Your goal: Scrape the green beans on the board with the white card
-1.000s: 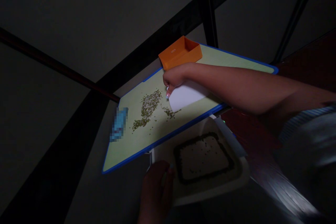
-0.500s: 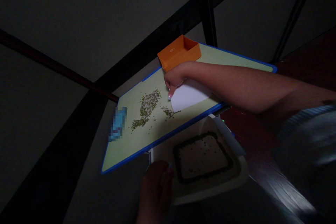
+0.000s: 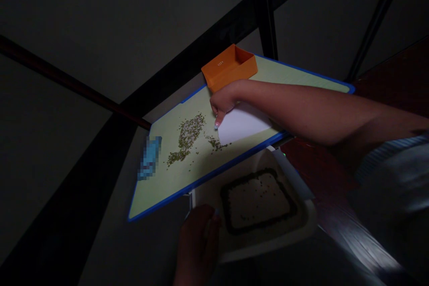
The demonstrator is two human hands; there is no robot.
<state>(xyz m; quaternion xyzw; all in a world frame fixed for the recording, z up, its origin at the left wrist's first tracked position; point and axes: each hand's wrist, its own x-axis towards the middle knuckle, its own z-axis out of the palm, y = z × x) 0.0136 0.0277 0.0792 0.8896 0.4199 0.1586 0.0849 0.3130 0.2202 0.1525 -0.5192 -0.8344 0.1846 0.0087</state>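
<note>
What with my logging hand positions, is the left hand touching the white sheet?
No, the left hand is at the tub, while the right hand is on the white sheet.

This dim room seems a workroom of some kind, judging by the blue-edged table (image 3: 150, 196) strewn with small grains (image 3: 190, 132), the tub (image 3: 268, 248) at its edge and the orange box (image 3: 231, 71), among plain walls (image 3: 100, 31) and a reddish floor (image 3: 311, 165).

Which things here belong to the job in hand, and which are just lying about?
In the job:
white sheet, in the right hand
scattered grains beside it
white bin, in the left hand

Seemingly just lying about:
orange box
blurred blue item, far left
</note>
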